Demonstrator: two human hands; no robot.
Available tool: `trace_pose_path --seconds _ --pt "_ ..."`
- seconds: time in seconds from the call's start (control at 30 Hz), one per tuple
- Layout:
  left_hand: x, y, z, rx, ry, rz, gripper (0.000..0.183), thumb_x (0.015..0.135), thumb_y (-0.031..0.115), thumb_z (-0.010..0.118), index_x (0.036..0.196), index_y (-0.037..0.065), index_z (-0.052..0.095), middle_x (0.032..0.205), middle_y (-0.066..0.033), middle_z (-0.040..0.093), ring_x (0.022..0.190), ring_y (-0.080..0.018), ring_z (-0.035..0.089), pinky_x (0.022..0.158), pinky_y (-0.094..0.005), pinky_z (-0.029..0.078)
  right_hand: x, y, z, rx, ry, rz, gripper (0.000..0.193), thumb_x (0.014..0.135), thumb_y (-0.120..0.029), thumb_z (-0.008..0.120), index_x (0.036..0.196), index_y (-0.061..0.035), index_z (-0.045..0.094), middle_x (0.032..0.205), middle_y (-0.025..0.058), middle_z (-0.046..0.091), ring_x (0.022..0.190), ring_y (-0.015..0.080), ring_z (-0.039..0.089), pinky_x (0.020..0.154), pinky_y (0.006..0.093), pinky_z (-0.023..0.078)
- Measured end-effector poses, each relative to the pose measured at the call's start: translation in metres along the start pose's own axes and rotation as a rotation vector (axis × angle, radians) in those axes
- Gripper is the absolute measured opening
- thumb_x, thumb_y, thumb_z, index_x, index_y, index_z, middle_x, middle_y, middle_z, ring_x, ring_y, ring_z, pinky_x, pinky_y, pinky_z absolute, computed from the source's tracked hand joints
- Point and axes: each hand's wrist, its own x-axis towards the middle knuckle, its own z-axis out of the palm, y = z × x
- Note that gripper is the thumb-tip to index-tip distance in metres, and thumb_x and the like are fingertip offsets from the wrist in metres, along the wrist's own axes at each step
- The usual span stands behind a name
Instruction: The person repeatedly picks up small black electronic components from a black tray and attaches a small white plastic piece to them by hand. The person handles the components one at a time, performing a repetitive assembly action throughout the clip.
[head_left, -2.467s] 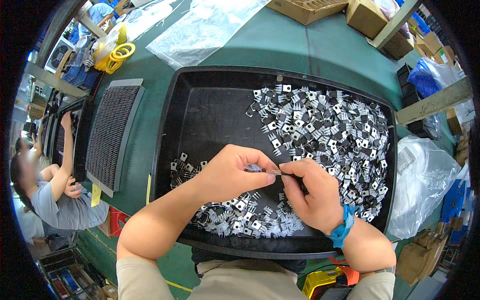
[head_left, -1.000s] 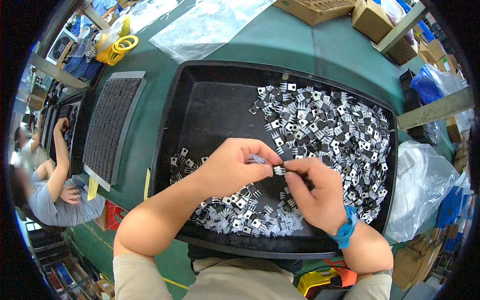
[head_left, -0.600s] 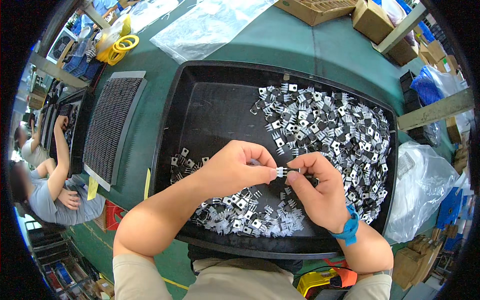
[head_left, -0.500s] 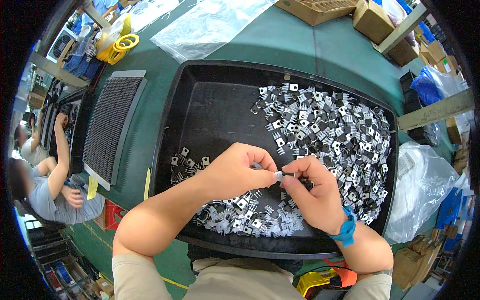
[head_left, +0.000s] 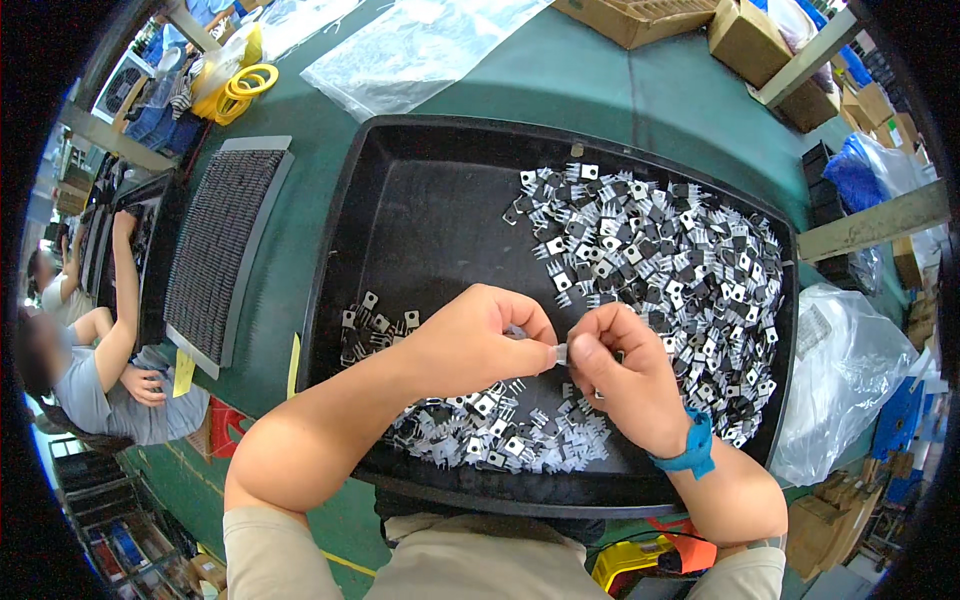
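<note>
Over the black tray (head_left: pixel 430 215), my two hands meet fingertip to fingertip. My left hand (head_left: pixel 495 335) pinches a small whitish plastic piece (head_left: pixel 561 354) between thumb and forefinger. Something greyish shows behind its curled fingers, too hidden to name. My right hand (head_left: pixel 630 380) is closed at the other end of that piece; its thumb and fingers hide what they hold. Below the hands lie loose white plastic pieces (head_left: pixel 570 442) and transistors (head_left: pixel 485 407) with metal legs. A large heap of similar transistors (head_left: pixel 680 260) fills the tray's right side, and a small group (head_left: pixel 370 325) lies by my left forearm.
Left of the tray, a long grey rack (head_left: pixel 225 250) holds dense rows of dark parts. Beyond it a co-worker (head_left: pixel 110 370) reaches into another black tray. Plastic bags (head_left: pixel 420 50) and cardboard boxes (head_left: pixel 640 20) lie at the back; a metal post (head_left: pixel 870 222) stands at the right.
My right thumb and fingers have closed further over the piece, covering a dark part that showed between them before. My left hand has barely moved.
</note>
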Motion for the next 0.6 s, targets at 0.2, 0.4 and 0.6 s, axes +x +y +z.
trace_pose_path --seconds 0.2,0.4,0.6 --pt "0.000 0.001 -0.007 -0.229 -0.008 -0.030 0.018 0.087 0.010 0.056 0.098 0.001 0.066 0.078 -0.0018 0.062 0.058 -0.0043 0.049 0.050 -0.0173 0.037 0.001 -0.013 0.002 0.021 0.001 0.138 0.009 0.089 -0.008 0.064 0.089 -0.0022 0.057 0.083 0.0055 0.064 0.061 0.0066 0.056 0.053 0.0221 0.043" --pt "0.003 0.003 -0.006 -0.316 0.087 0.055 0.023 0.091 0.007 0.051 0.110 0.001 0.063 0.084 -0.0046 0.063 0.059 -0.0039 0.047 0.048 -0.0171 0.035 0.000 0.008 -0.004 -0.733 -0.216 -0.384 0.006 0.083 -0.005 0.064 0.088 -0.0024 0.062 0.085 0.0096 0.064 0.066 0.0233 0.063 0.060 0.0344 0.051" --pt "0.003 0.003 -0.004 -0.370 0.074 0.139 0.025 0.093 0.010 0.057 0.115 0.001 0.057 0.089 -0.0099 0.066 0.058 -0.0037 0.045 0.049 -0.0173 0.035 -0.017 0.004 0.003 -1.325 -0.502 -0.189 0.015 0.080 -0.017 0.064 0.086 -0.0041 0.062 0.087 0.0137 0.059 0.073 0.0336 0.065 0.062 0.0442 0.054"
